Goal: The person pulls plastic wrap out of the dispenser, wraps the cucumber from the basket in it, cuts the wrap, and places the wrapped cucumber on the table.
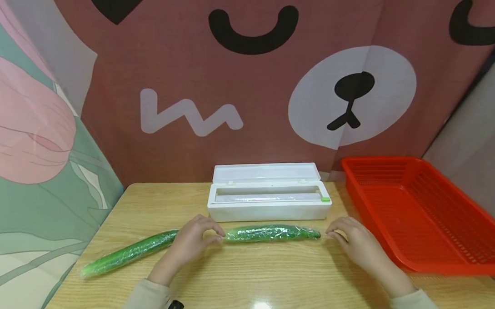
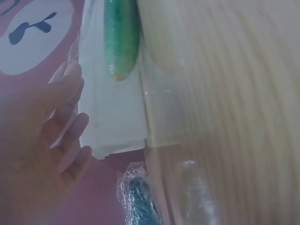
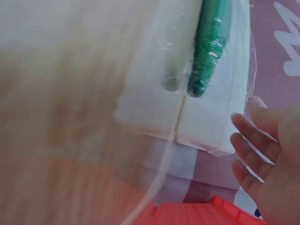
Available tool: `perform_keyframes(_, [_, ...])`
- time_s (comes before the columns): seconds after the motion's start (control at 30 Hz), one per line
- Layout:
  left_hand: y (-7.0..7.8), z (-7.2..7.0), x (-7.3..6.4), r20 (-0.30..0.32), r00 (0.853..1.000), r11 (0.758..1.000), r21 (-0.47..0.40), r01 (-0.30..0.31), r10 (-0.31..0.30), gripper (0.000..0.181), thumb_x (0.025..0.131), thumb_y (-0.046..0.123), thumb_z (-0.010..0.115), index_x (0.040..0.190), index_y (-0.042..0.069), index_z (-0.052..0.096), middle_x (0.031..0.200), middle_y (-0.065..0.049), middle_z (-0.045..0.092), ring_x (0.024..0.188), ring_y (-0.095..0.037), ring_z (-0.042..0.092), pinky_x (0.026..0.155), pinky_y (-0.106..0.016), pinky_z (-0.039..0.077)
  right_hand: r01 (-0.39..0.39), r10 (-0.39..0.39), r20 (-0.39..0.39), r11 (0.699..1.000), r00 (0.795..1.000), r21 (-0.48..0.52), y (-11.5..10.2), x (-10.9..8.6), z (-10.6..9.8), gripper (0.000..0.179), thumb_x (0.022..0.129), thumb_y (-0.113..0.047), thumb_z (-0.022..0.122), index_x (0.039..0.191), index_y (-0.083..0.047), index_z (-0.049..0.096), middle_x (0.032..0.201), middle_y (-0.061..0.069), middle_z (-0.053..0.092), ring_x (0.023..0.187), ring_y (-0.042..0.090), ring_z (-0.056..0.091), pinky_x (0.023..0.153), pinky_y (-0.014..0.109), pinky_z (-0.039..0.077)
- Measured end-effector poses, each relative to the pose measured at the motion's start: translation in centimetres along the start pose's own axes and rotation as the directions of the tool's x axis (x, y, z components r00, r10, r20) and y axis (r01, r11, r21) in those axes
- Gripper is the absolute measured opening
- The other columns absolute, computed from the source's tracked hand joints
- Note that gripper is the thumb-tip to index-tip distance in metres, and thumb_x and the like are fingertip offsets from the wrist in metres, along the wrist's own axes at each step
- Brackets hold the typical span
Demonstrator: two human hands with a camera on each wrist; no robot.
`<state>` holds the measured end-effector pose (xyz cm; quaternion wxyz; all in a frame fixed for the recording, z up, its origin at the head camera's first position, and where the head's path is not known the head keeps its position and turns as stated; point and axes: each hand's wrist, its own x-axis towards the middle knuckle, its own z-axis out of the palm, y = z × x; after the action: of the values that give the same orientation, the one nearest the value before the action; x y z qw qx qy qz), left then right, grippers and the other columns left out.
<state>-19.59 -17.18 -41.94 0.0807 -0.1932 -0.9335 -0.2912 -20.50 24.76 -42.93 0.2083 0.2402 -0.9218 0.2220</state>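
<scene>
A green cucumber (image 1: 270,233) wrapped in clear plastic film lies crosswise on the table in the head view. At its paler left end, my left hand (image 1: 191,240) pinches the film between thumb and index finger. My right hand (image 1: 359,241) pinches the film just beyond the dark right end. In the right wrist view a clear edge of plastic film (image 3: 253,70) runs down to the thumb and index fingertips. A second wrapped cucumber (image 1: 130,252) lies slantwise on the left, partly behind the left hand.
Behind the cucumber stands a white film dispenser box (image 1: 270,213), its lid raised, with a roll inside and a green slider (image 1: 325,199) at the right. A red plastic basket (image 1: 400,199) stands on the right. A printed curtain (image 1: 182,152) hangs behind the table.
</scene>
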Motion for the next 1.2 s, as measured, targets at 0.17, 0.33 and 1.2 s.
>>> perform_keyframes(0.17, [-0.4,0.1,-0.2,0.039,0.999,0.999,0.027,-0.027,0.026,0.018,0.079,0.018,0.083,0.087,0.031,0.074,0.092,0.023,0.066,0.095,-0.008,0.057,0.083,-0.037,0.049,0.017,-0.016,0.082,1.000,0.996,-0.008,0.3,-0.3,0.2,0.024,0.075,-0.004,0.084,0.081,-0.022,0.069,0.087,-0.013,0.064,0.086,0.011,0.061,0.076,0.037,0.055])
perform_keyframes(0.33, [-1.0,0.3,-0.4,0.099,0.992,0.994,0.062,-0.089,0.082,0.018,0.077,0.021,0.083,0.093,0.025,0.077,0.097,0.017,0.069,0.094,-0.009,0.058,0.084,-0.038,0.050,0.016,-0.012,0.222,1.000,0.975,-0.020,0.5,-0.1,0.0,0.021,0.075,-0.004,0.085,0.078,-0.019,0.071,0.081,-0.013,0.064,0.079,0.011,0.061,0.072,0.035,0.055])
perform_keyframes(1.2, [-0.3,1.2,1.7,0.194,0.980,0.993,-0.095,0.066,-0.047,0.026,0.093,0.026,0.071,0.119,0.024,0.070,0.121,0.008,0.064,0.108,-0.017,0.059,0.090,-0.046,0.049,-0.189,0.058,0.370,0.926,0.927,0.327,0.8,4.4,2.3,0.015,0.083,-0.008,0.080,0.096,-0.012,0.074,0.093,-0.004,0.067,0.087,0.020,0.062,0.078,0.041,0.049])
